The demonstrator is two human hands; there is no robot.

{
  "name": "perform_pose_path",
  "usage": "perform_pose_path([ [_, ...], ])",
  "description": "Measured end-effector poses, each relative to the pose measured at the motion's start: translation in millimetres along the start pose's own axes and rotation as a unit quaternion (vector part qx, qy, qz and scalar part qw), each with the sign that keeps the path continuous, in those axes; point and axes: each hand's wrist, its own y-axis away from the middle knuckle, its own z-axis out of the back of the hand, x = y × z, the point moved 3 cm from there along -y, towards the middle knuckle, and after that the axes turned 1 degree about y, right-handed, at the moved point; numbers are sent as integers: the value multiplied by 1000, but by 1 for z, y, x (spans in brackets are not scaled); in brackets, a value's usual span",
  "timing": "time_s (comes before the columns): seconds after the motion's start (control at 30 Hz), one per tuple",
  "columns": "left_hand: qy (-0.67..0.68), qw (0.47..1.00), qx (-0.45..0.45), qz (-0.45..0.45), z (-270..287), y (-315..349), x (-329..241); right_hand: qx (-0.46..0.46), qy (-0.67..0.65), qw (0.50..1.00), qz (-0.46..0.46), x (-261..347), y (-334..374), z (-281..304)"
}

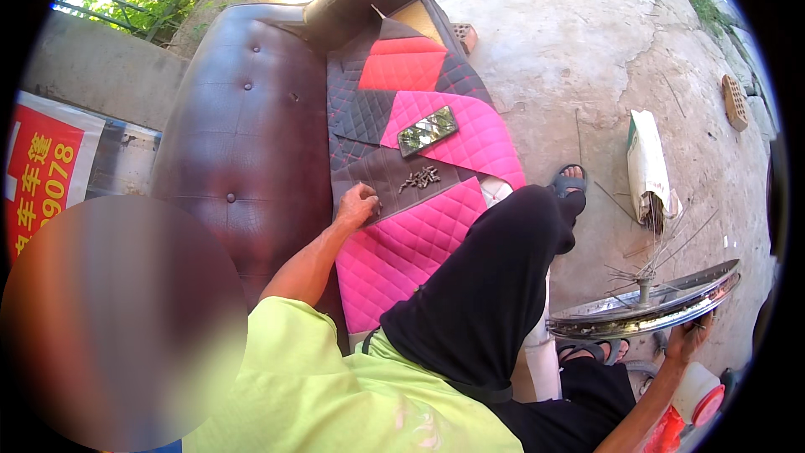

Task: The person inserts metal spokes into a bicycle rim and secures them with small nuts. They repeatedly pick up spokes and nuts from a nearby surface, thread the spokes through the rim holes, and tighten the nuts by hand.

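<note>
My right hand (691,336) grips the edge of a shiny metal wheel rim (587,324), which lies roughly flat beside my knees. A hub (644,292) stands at its middle, with thin spokes (646,267) sticking up and out at many angles. My left hand (359,205) rests low over the sofa seat with its fingers curled together; whatever they may hold is hidden. Just right of it, a small pile of short, dull metal pieces (419,178) sits on a dark brown patch of the seat. Beyond the pile lies a black phone (428,131) with a reflecting screen.
I sit on a dark brown sofa (243,134) with pink and red quilted covers (411,252). A white sack (646,159) with thin rods at its mouth lies on the concrete floor. A brick (734,102) is farther off. A white tub (698,393) with a red lid stands near my right forearm.
</note>
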Motion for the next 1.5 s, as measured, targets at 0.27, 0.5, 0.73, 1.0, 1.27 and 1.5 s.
perform_pose_path([
  [0.27,-114,983,-140,-17,-1,-62,26,-15,-4,1000,-11,10,1,13],
  [0.5,-40,999,-29,9,6,-64,25,-142,15,989,23,-6,5,-40],
  [0.73,-97,991,-13,-96,-36,-21,-40,-89,22,996,21,-9,6,-28],
  [1.0,-160,976,-40,-143,-45,-13,-53,-125,49,989,54,-2,13,-129],
  [1.27,-110,993,48,-12,-50,-26,-65,-96,36,992,73,6,16,-124],
  [1.5,352,915,163,115,-35,-6,-27,-146,40,986,76,-8,13,-123],
])
